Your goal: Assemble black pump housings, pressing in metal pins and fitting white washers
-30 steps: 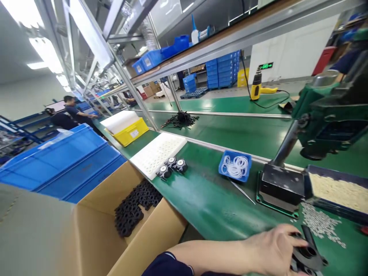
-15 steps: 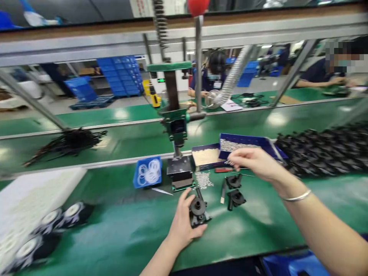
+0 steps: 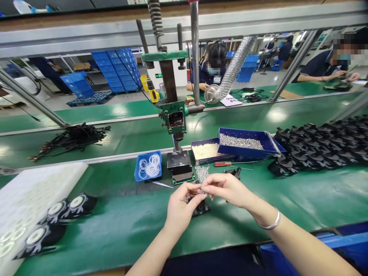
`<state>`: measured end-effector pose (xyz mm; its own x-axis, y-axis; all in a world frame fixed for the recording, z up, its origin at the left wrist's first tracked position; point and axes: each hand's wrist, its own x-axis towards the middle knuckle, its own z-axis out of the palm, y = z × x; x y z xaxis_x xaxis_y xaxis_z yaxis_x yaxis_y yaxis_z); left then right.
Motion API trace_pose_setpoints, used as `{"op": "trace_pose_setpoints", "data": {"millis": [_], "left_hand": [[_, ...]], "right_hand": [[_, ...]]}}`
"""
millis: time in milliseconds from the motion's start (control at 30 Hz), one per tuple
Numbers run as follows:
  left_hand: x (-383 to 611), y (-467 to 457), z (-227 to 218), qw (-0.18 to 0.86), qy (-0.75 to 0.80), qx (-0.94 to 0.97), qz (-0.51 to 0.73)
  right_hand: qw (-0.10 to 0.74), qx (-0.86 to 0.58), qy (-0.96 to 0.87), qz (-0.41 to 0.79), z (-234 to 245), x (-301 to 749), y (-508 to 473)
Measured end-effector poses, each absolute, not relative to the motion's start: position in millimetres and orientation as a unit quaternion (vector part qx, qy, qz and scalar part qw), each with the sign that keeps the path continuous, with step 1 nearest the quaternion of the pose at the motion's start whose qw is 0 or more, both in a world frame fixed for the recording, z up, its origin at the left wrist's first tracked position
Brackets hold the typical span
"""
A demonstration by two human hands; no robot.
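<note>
Left hand point(image 3: 182, 206), apparently off black housing point(image 3: 202, 209) now, pinches slim metal pins point(image 3: 202, 192); black housing lies just beneath on green bench point(image 3: 235, 232), partly hidden. Right hand point(image 3: 231, 189), over from blue tray point(image 3: 269, 143), pinched narrow at same metal pins. I read change as both hands sharing metal pins, black housing unheld.

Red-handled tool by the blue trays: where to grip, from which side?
Grip the red handle, its thickest part, probably from above and slightly toward the wearer. The tool lies flat, and the blue trays stand close behind. Favor the handle's left end: the black part sits close in front of its right end.
</note>
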<state>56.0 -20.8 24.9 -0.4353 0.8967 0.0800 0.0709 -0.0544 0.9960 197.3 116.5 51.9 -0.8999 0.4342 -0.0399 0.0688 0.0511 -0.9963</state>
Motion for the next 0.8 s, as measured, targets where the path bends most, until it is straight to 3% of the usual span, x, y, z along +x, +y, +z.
{"op": "trace_pose_setpoints", "data": {"millis": [133, 367, 600, 800], "left_hand": [[57, -24, 23, 0.406, 0.554, 0.317, 0.654], [47, -31, 16, 0.386, 0.573, 0.297, 0.659], [26, -46, -4, 0.399, 0.612, 0.250, 0.635], [24, -53, -18, 0.419, 0.631, 0.244, 0.605]], "right_hand": [[0.175, -0.182, -0.677, 0.691, 45, 193, 106], [0.209, -0.196, -0.659, 0.695, 36, 196, 106], [0.076, -0.270, -0.746, 0.604, 12, 215, 124], [0.085, -0.261, -0.825, 0.494, 1, 210, 123]]}}
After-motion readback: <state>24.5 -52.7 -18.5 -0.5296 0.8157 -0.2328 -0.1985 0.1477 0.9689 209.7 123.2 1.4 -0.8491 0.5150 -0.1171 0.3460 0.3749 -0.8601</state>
